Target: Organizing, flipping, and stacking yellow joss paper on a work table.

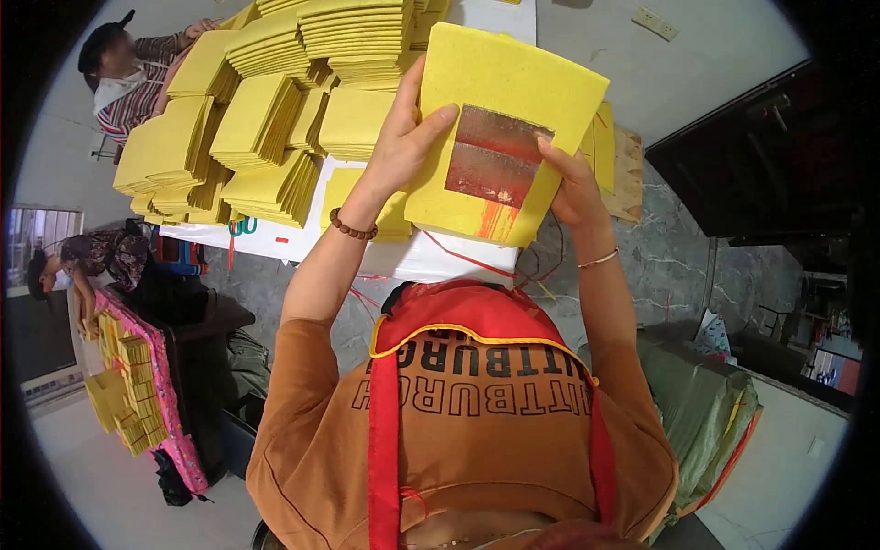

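yellow paper stack (513, 82), red foil square, both hands gripping.

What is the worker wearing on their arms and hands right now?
Both hands are bare, no gloves. The left hand has a brown beaded bracelet at the wrist; the right hand has a thin metal bangle. Short orange sleeves end above the elbows, forearms uncovered.
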`<state>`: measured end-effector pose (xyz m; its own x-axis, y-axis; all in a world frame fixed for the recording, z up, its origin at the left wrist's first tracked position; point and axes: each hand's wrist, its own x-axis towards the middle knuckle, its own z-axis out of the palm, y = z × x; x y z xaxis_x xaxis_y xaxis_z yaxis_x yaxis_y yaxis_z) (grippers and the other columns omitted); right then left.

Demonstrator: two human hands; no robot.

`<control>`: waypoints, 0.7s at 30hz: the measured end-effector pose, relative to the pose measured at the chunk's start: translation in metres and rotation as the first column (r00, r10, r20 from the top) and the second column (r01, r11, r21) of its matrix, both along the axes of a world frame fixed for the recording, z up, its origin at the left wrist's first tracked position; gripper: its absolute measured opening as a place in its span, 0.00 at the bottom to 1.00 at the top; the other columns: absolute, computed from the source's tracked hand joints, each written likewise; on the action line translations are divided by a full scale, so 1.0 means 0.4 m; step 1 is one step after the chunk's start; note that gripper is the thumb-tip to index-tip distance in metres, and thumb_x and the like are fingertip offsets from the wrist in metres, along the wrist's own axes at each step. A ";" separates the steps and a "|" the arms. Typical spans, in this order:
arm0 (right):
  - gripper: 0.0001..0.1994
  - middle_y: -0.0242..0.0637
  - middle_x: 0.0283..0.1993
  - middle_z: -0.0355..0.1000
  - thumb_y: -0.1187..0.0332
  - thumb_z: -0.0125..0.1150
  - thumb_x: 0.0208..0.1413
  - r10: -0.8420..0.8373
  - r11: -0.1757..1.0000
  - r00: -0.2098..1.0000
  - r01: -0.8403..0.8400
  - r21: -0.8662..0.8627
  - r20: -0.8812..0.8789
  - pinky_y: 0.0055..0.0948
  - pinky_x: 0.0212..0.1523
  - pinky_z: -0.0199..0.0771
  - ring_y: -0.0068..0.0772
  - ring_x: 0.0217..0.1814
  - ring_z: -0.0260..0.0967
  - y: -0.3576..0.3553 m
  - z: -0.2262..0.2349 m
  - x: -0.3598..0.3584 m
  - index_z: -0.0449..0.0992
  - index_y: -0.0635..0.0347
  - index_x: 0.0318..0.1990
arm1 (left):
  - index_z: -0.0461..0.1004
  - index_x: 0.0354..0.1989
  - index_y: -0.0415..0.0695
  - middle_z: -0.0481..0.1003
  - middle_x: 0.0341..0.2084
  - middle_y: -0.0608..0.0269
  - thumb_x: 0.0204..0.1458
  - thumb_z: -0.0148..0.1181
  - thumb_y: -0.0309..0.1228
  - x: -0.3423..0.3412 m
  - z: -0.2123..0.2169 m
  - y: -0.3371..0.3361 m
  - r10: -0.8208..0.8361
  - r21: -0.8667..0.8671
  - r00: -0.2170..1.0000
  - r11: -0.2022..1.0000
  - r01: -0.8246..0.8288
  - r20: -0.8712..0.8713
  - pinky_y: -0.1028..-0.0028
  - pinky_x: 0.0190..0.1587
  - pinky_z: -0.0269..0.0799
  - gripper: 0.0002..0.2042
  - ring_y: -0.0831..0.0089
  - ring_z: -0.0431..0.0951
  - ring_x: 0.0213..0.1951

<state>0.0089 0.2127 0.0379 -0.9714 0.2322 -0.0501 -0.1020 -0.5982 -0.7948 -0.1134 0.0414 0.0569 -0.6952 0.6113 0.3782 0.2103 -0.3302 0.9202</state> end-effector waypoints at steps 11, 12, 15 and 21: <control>0.16 0.34 0.44 0.69 0.71 0.57 0.49 -0.059 0.942 0.972 0.130 0.308 -0.229 0.24 0.48 0.64 0.24 0.46 0.65 0.030 0.122 -0.044 0.69 0.64 0.46 | 0.46 0.60 0.38 0.60 0.52 0.57 0.47 0.57 0.22 -0.018 0.097 0.009 0.007 0.190 0.997 0.982 0.007 -0.073 0.72 0.55 0.60 0.33 0.70 0.62 0.53; 0.15 0.33 0.44 0.69 0.71 0.58 0.48 -0.065 0.923 0.969 0.150 0.355 -0.239 0.23 0.47 0.64 0.23 0.45 0.65 0.031 0.120 -0.051 0.70 0.64 0.45 | 0.46 0.60 0.39 0.61 0.50 0.57 0.47 0.58 0.22 -0.022 0.101 0.008 0.001 0.202 0.998 0.979 0.013 -0.070 0.72 0.54 0.61 0.33 0.70 0.63 0.52; 0.15 0.32 0.42 0.69 0.70 0.59 0.47 -0.053 0.854 0.973 0.161 0.495 -0.225 0.22 0.47 0.64 0.22 0.45 0.65 0.034 0.097 -0.042 0.71 0.65 0.43 | 0.46 0.60 0.41 0.64 0.47 0.59 0.45 0.60 0.23 -0.042 0.043 0.008 0.047 0.175 0.994 0.984 -0.030 -0.094 0.72 0.52 0.63 0.35 0.71 0.67 0.48; 0.17 0.33 0.41 0.69 0.71 0.61 0.45 -0.117 0.875 0.973 0.195 0.443 -0.197 0.22 0.44 0.65 0.23 0.42 0.65 0.017 0.061 -0.037 0.70 0.65 0.45 | 0.47 0.60 0.41 0.66 0.44 0.61 0.46 0.60 0.26 -0.031 0.022 -0.005 0.005 0.110 1.000 0.994 -0.004 -0.011 0.74 0.51 0.62 0.34 0.74 0.65 0.48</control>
